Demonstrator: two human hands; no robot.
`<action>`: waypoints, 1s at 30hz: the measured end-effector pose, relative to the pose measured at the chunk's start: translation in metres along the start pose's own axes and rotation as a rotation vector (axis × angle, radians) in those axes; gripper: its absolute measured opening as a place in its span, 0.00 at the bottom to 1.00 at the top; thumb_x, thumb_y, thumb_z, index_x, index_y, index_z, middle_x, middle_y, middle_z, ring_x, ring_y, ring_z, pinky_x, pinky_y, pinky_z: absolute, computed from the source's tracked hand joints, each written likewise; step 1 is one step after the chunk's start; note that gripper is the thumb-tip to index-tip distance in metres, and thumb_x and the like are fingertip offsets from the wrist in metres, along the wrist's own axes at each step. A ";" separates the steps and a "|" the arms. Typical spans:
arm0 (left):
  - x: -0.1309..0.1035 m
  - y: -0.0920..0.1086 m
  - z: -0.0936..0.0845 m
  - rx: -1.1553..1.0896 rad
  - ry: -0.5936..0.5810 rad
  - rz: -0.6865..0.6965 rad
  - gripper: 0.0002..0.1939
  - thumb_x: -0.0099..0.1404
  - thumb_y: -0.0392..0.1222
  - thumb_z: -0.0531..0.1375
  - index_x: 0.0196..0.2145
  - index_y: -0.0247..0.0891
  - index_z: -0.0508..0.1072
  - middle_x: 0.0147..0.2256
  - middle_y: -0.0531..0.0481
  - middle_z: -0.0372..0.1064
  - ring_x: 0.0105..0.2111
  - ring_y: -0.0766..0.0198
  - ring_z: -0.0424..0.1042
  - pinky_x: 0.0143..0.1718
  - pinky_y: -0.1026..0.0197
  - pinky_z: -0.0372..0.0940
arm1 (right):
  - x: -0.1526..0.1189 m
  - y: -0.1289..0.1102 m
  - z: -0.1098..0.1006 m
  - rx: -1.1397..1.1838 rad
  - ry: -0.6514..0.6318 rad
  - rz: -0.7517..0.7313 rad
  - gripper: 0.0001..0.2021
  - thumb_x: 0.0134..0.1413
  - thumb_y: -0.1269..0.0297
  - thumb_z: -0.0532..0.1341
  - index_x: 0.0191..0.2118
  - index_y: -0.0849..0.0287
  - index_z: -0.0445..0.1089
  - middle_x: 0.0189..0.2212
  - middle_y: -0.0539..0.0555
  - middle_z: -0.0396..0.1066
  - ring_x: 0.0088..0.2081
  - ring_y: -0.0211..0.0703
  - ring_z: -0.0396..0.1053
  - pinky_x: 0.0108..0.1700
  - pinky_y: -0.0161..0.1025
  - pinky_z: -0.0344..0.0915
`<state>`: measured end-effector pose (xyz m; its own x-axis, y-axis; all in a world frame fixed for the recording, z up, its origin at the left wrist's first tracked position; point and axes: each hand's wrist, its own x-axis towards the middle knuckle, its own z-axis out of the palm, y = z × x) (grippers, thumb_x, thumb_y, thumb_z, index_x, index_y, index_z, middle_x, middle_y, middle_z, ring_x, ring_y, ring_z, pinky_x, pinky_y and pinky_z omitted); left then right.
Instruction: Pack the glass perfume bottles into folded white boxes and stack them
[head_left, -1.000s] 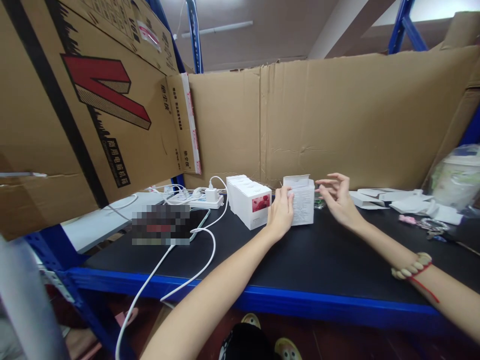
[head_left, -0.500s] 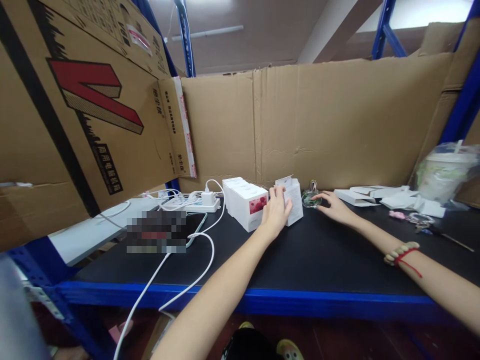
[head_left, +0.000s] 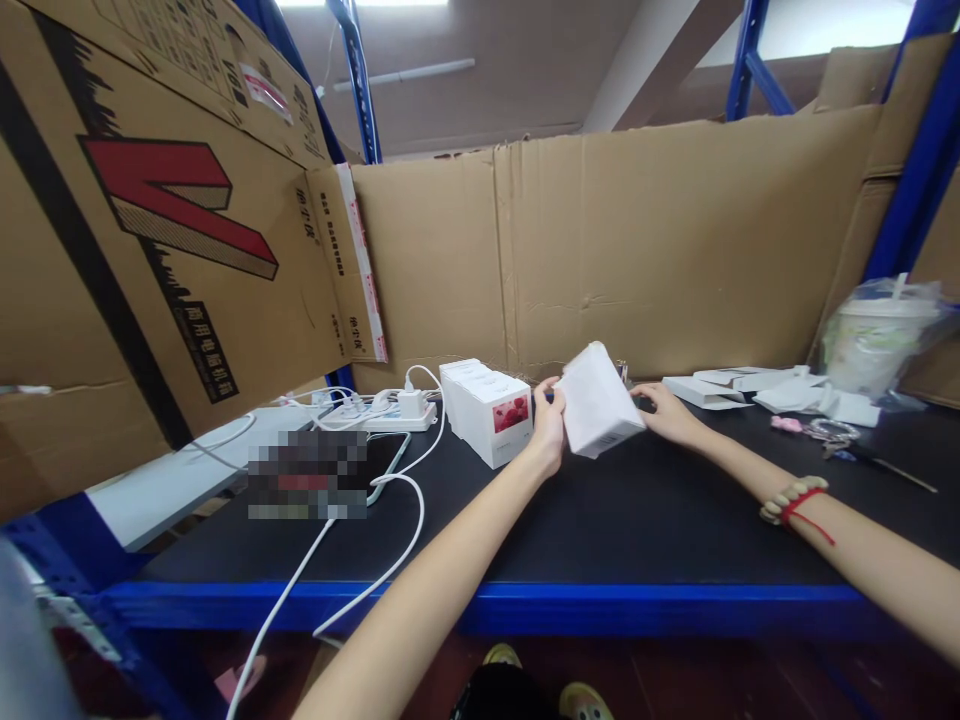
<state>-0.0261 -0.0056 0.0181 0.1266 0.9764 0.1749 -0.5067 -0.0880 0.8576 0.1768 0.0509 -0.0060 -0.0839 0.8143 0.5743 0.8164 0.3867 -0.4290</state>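
Note:
A small white carton (head_left: 600, 405) is tilted above the black tabletop, its base turned toward me. My left hand (head_left: 550, 430) grips its left side between fingers and thumb. At the carton's right corner is my right hand (head_left: 671, 415), its thumb and forefinger apart and curved; whether they touch the carton is unclear. Behind the carton, only the cap of a small glass bottle (head_left: 622, 370) shows. To the left of my left hand stands a row of white cartons (head_left: 487, 415), the nearest with a red berry picture.
White power strip (head_left: 412, 412), cables and a phone (head_left: 386, 465) lie at left. White folded papers (head_left: 709, 392), keys (head_left: 831, 432) and a bagged lidded cup (head_left: 870, 345) are at right. Cardboard walls (head_left: 675, 240) enclose the back and left.
The carton has been lifted and tipped, its base now toward me, and it covers most of the bottle. My left hand has shifted from its top to its left side.

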 end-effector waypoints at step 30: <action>-0.004 0.000 0.008 -0.096 0.171 -0.443 0.23 0.67 0.47 0.40 0.39 0.33 0.70 0.25 0.50 0.71 0.23 0.68 0.68 0.29 0.68 0.62 | -0.008 -0.017 0.004 0.225 -0.226 -0.111 0.12 0.44 0.66 0.54 0.38 0.54 0.66 0.41 0.53 0.70 0.41 0.45 0.69 0.42 0.45 0.68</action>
<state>-0.0202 -0.0114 0.0215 0.2101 0.9350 -0.2856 -0.5133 0.3541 0.7818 0.1613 0.0397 -0.0063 -0.3109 0.8274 0.4676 0.6504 0.5440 -0.5301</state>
